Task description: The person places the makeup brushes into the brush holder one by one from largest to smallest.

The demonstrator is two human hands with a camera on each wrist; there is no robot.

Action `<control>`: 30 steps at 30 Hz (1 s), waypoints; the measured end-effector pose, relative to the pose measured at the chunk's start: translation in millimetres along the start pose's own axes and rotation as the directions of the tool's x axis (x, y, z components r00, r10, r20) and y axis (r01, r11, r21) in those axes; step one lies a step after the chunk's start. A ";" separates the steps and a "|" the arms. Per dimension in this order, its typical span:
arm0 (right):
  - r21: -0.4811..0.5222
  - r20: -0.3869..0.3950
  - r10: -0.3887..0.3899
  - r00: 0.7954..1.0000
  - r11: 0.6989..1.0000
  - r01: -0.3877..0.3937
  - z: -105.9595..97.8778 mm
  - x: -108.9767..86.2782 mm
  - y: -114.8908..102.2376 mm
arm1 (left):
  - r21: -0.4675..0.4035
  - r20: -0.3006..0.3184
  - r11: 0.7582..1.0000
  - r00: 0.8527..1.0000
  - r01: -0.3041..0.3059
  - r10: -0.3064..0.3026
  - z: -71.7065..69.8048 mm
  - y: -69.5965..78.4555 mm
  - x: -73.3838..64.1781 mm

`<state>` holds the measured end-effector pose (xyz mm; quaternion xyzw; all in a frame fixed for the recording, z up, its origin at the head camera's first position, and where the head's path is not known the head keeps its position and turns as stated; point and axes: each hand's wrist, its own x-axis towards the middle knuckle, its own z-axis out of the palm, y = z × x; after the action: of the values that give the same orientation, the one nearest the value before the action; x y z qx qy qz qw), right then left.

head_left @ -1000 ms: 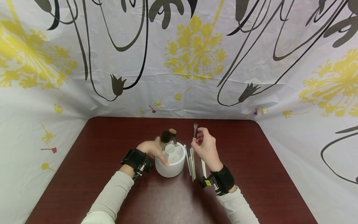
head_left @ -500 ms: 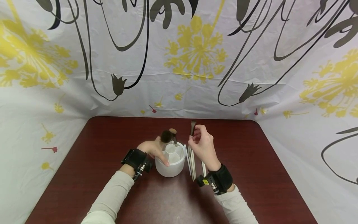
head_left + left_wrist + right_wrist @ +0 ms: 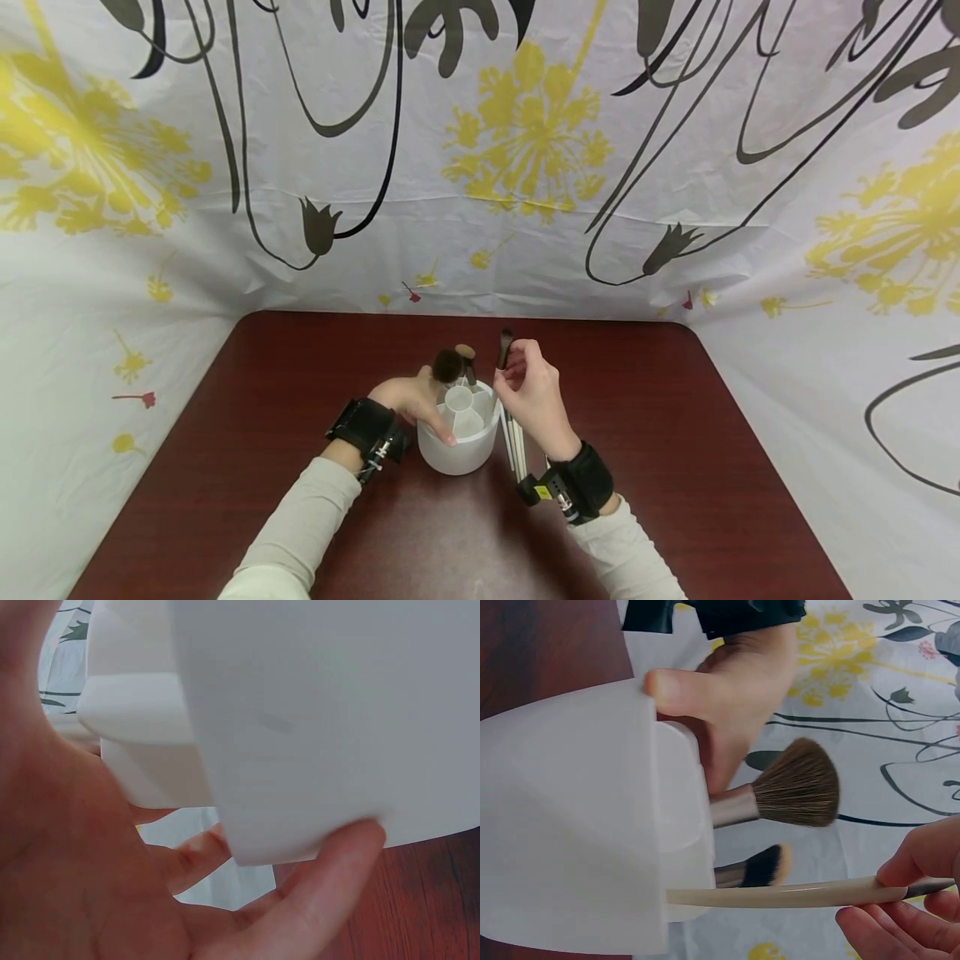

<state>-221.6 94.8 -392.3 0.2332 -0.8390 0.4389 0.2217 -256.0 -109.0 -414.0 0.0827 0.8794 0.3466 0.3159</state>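
A white round compartment holder (image 3: 459, 454) stands on the table, and my left hand (image 3: 420, 404) grips its left side, thumb over the rim. In the left wrist view the fingers (image 3: 345, 855) wrap the white wall. My right hand (image 3: 534, 396) pinches a makeup brush (image 3: 802, 894) near its ferrule, bristles up. The brush's pale handle points down, its lower end hidden behind the holder's rim in the right wrist view. A fluffy round makeup brush (image 3: 799, 787) and a smaller dark brush with a tan tip (image 3: 761, 866) stand in the holder's far compartments.
Several pale-handled brushes (image 3: 516, 446) lie on the dark red table (image 3: 660, 467) right of the holder, partly hidden by my right hand and wrist strap. A patterned white cloth (image 3: 525, 258) hangs behind the table.
My right hand has moved left with the makeup brush, from over the lying brushes to the holder's right rim. The left hand stays on the holder.
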 end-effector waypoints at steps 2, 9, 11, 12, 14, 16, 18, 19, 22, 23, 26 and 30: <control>-0.010 0.006 -0.002 1.000 1.000 0.002 1.9 -1.3 2.0 | 0.006 -0.001 1.000 1.000 0.000 0.000 0.1 0.0 -0.1; -0.018 0.008 0.000 1.000 1.000 0.000 7.3 -4.3 7.8 | 0.013 -0.004 1.000 1.000 0.005 -0.005 -0.1 -0.2 -0.6; -0.022 0.012 0.007 1.000 1.000 -0.007 8.9 -5.5 9.9 | 0.010 -0.003 1.000 1.000 0.005 -0.005 0.0 -0.2 -0.7; -0.025 0.016 0.013 1.000 1.000 -0.012 9.6 -6.1 10.8 | 0.009 -0.003 1.000 1.000 0.004 -0.004 0.0 -0.1 -0.7; -0.029 0.023 0.020 1.000 0.999 -0.020 11.1 -7.5 12.6 | 0.005 -0.004 1.000 1.000 0.001 -0.001 0.1 0.0 -0.7; -0.031 0.030 0.029 0.999 0.999 -0.028 12.3 -8.6 13.4 | 0.004 -0.005 1.000 1.000 0.003 -0.003 0.3 0.1 -0.7; -0.027 0.033 0.033 0.999 0.999 -0.032 13.4 -9.4 14.1 | 0.002 -0.007 1.000 1.000 0.003 -0.003 0.4 0.1 -0.5; -0.027 0.034 0.032 0.999 0.999 -0.031 14.0 -9.6 14.4 | 0.003 -0.008 1.000 1.000 0.003 -0.003 0.4 0.0 -0.4; -0.025 0.035 0.031 0.999 0.999 -0.030 16.0 -10.6 15.7 | -0.001 -0.008 1.000 1.000 0.005 -0.005 0.5 -0.5 0.4; -0.027 0.036 0.027 0.999 0.999 -0.026 16.6 -11.1 16.3 | -0.004 -0.007 1.000 1.000 0.005 -0.005 0.5 -0.6 0.5; -0.035 0.044 0.023 0.999 0.999 -0.021 18.2 -12.8 18.1 | -0.001 -0.005 1.000 1.000 0.001 -0.001 0.5 -1.0 0.9; -0.048 0.060 0.023 0.998 0.999 -0.020 19.9 -15.5 21.0 | 0.007 -0.005 1.000 1.000 -0.014 0.014 0.7 -1.3 1.6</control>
<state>-224.9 91.7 -424.9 0.2320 -0.8580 0.4139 0.1967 -256.7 -109.1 -416.1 0.0892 0.8808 0.3459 0.3107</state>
